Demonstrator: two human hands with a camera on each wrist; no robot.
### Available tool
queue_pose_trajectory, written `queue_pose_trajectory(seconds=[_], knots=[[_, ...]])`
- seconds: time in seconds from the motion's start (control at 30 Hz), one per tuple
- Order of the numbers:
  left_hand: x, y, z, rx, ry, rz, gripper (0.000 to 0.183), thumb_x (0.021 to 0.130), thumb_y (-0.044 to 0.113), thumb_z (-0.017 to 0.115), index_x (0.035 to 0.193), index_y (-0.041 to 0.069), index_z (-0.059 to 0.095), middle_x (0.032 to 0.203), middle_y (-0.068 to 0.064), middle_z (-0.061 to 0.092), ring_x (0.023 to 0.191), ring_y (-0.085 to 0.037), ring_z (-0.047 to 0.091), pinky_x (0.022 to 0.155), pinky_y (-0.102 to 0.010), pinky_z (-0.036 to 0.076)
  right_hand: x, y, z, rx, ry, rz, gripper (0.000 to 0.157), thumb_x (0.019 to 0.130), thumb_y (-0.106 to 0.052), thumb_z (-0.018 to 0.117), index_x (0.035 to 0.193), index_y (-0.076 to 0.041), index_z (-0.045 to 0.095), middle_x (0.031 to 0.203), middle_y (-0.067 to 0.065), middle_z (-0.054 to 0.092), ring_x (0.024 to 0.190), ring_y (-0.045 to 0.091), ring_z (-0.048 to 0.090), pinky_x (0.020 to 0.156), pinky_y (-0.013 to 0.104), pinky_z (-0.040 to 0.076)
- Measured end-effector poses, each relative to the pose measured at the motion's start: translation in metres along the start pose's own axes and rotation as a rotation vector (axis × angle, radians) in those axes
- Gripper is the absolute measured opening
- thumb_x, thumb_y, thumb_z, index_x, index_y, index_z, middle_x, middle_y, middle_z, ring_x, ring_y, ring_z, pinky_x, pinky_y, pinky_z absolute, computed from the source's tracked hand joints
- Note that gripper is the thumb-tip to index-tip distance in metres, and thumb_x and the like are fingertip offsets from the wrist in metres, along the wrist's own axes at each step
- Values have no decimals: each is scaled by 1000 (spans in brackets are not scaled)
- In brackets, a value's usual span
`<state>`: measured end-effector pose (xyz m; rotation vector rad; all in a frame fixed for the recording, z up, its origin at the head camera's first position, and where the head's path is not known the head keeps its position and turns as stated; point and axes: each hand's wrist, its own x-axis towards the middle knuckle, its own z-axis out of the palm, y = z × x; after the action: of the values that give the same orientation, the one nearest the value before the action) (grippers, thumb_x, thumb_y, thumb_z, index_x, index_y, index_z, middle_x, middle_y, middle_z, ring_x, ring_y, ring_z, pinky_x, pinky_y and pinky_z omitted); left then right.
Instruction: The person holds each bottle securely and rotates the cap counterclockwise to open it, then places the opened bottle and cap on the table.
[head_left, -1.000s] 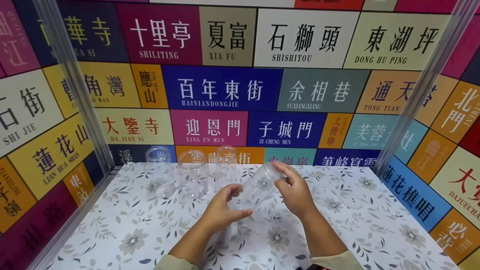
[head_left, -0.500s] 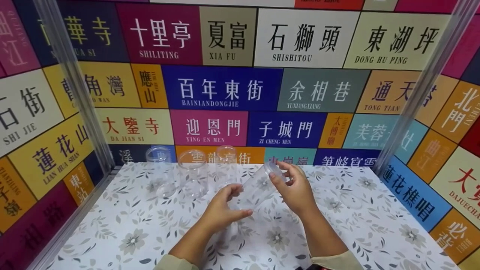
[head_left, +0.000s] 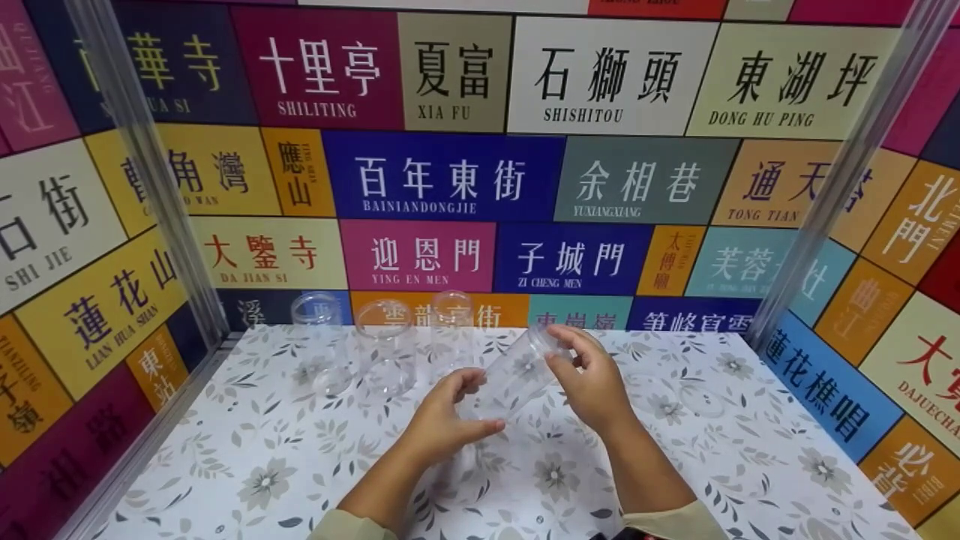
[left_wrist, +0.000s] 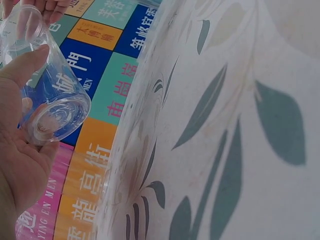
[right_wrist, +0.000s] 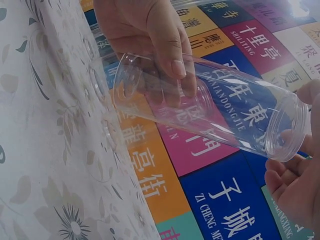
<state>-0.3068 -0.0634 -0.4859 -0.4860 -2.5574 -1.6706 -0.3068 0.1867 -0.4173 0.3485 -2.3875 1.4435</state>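
Observation:
A clear plastic jar (head_left: 510, 379) is tilted above the table, its ridged mouth end up to the right. My left hand (head_left: 446, 424) holds it around the lower body, thumb on the near side. At the upper end, my right hand (head_left: 596, 382) pinches the clear screw lid (right_wrist: 287, 131) between thumb and fingers. Through the jar wall in the right wrist view, the left fingers (right_wrist: 167, 75) show behind it. The left wrist view shows the round base (left_wrist: 60, 120) facing the camera. Nothing is visible inside the jar.
Three clear jars stand at the back left: a left one (head_left: 319, 341), a wider middle one (head_left: 385, 349) and a narrow one (head_left: 452, 334). A flat clear disc (head_left: 703, 401) lies right of my hands. Behind the flower-patterned table (head_left: 270, 480) rises a colourful sign-covered wall (head_left: 450, 176).
My right thumb and fingers shifted down and round the jar's upper end half a second ago, and are now back near the top. The left hand and jar stay put.

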Motion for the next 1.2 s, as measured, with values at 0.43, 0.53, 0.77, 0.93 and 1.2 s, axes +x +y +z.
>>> queue_pose_trajectory(seconds=[0.43, 0.53, 0.77, 0.93, 1.2], knots=[[2, 0, 0, -7, 5, 12, 84, 80, 42, 95, 149, 17, 56, 148, -4, 65, 143, -29, 58, 126, -52, 43, -1, 0, -1, 74, -47, 10, 44, 108, -19, 55, 152, -22, 61, 167, -2, 49, 134, 26, 59, 88, 32, 55], [1, 1, 0, -1, 3, -1, 84, 80, 43, 95, 149, 19, 56, 149, -3, 64, 143, -30, 58, 126, -52, 43, 0, 1, 0, 58, -42, -12, 45, 108, -23, 58, 153, -22, 60, 167, -2, 48, 135, 24, 56, 87, 30, 54], [0, 3, 1, -9, 5, -18, 83, 80, 40, 96, 149, 20, 56, 149, -4, 64, 144, -31, 57, 126, -53, 43, 1, 0, 0, -39, 28, 18, 56, 103, -49, 68, 152, -22, 60, 154, 3, 57, 114, 24, 60, 83, 30, 55], [1, 2, 1, -18, 4, -4, 83, 79, 40, 96, 149, 19, 56, 149, -5, 65, 145, -32, 57, 127, -54, 43, 3, 1, 1, -64, 63, 36, 58, 99, -52, 72, 147, -20, 65, 143, 3, 64, 107, 19, 58, 80, 27, 54], [1, 1, 1, -6, 6, 8, 81, 80, 39, 95, 149, 19, 56, 148, -5, 65, 143, -31, 58, 126, -55, 43, 1, 0, 2, -54, 57, 41, 55, 99, -52, 73, 143, -19, 68, 142, 2, 62, 94, 19, 56, 72, 25, 54]])
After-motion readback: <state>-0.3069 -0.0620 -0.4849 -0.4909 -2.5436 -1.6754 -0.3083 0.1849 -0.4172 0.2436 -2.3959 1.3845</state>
